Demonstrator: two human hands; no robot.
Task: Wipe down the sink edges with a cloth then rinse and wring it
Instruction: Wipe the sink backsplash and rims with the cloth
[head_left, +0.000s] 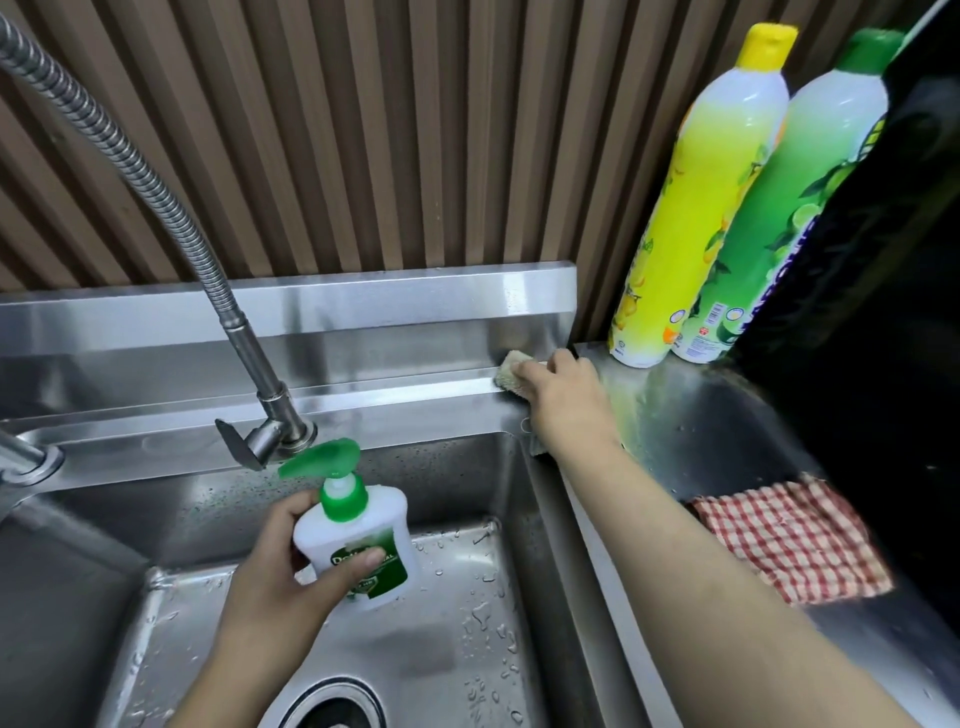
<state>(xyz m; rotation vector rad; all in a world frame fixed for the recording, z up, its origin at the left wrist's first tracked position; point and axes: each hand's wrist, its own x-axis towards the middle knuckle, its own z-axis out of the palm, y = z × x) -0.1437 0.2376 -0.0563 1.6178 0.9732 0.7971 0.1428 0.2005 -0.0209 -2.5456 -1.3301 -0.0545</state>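
My right hand (563, 395) presses a small beige cloth pad (510, 371) onto the back ledge of the steel sink (395, 400), at its far right corner. Only the pad's left end shows; my fingers cover the remainder. My left hand (291, 566) holds a white soap bottle with a green pump (358, 535) upright above the wet sink basin (467, 597). The drain (332, 706) is at the bottom edge.
A flexible steel faucet (249, 364) rises from the back ledge. A yellow bottle (696, 208) and a green bottle (779, 218) stand on the right counter corner. A red checked cloth (789, 540) lies on the counter beside a black appliance (893, 312).
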